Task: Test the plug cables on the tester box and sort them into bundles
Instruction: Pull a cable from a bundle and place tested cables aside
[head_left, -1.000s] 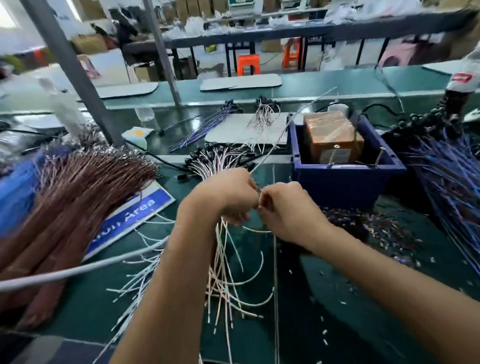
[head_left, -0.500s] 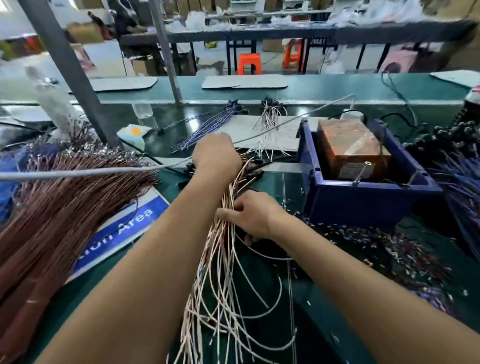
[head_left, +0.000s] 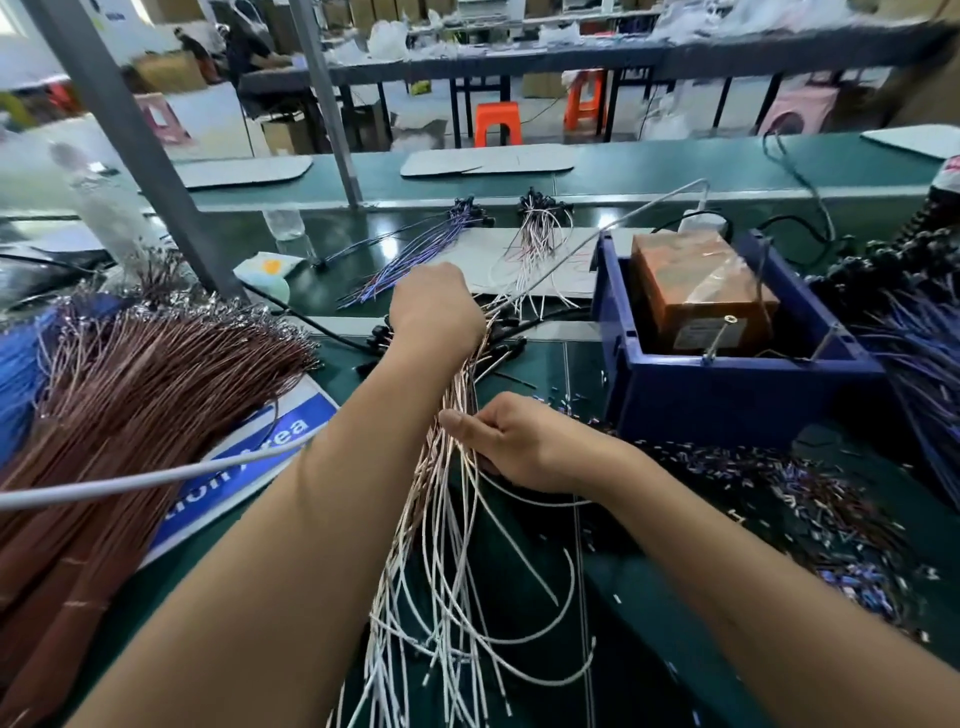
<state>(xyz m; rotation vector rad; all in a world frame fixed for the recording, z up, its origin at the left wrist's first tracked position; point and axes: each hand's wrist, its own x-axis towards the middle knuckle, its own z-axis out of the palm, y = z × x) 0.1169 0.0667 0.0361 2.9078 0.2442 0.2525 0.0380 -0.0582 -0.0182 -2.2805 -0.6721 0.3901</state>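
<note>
White-and-pink plug cables (head_left: 452, 519) fan across the green surface (head_left: 649, 623) — left hand (head_left: 436, 306) apparently clasps their plug ends, right hand (head_left: 519, 447) pinches several strands mid-length beside the blue bin (head_left: 727, 395).

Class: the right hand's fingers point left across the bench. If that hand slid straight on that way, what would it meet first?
The right hand already touches the white-and-pink cable bundle; pushing on, it would probably meet the left forearm next, though depth is unclear.
</note>
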